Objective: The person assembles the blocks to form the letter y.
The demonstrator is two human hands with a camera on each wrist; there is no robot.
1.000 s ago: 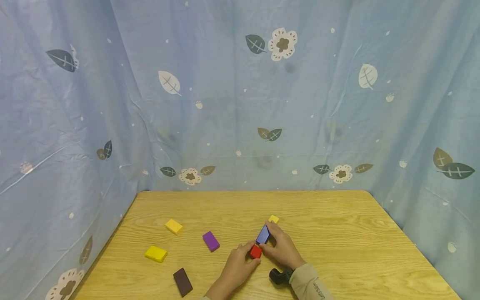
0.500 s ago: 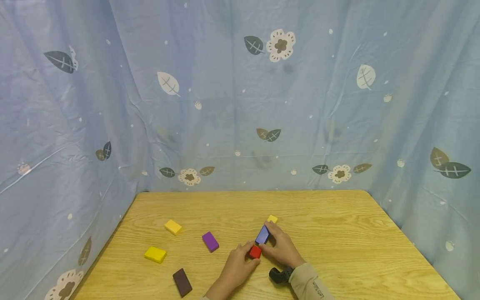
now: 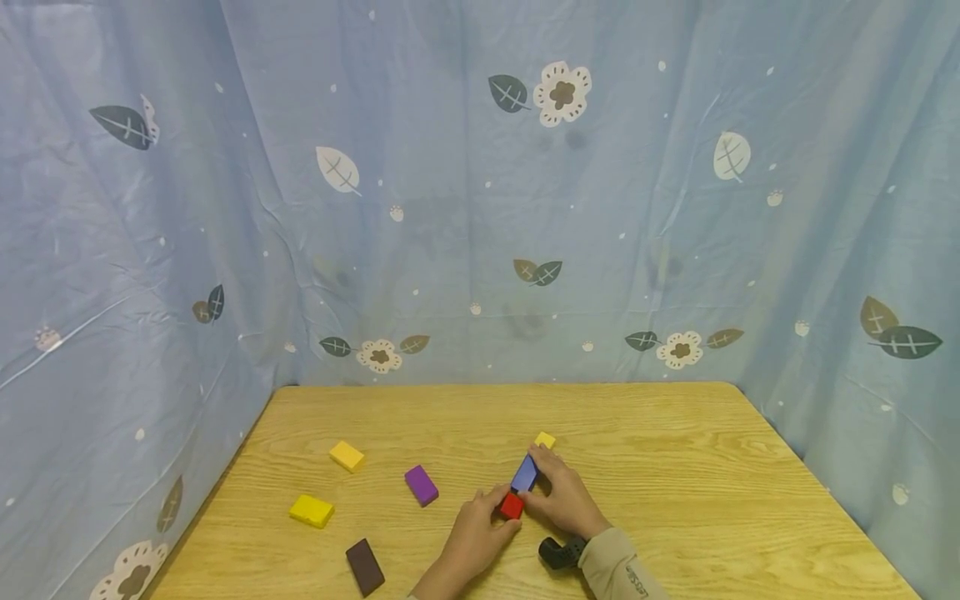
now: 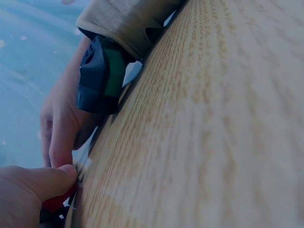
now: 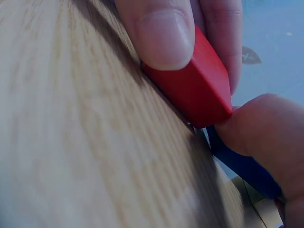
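Note:
A red block [image 3: 512, 505] lies on the wooden table, pinched between the thumb and fingers of my left hand [image 3: 474, 533]. Directly beyond it, at its far end, is a blue block [image 3: 525, 473], which my right hand [image 3: 564, 497] grips with the thumb at the near end and fingers at the far end. A yellow block [image 3: 545, 440] shows just past the right fingertips, in line with the other two. In the right wrist view, the left thumb presses the side of the red block [image 5: 202, 85], and the right thumb rests where red meets the blue block [image 5: 247, 168].
Left of the hands lie a purple block [image 3: 422, 486], a dark brown block [image 3: 365, 567], a yellow block [image 3: 312, 511] and an orange-yellow block [image 3: 347, 456]. A black device [image 3: 561, 553] sits on the right wrist. A blue patterned curtain [image 3: 450, 208] surrounds the table [image 3: 675, 467].

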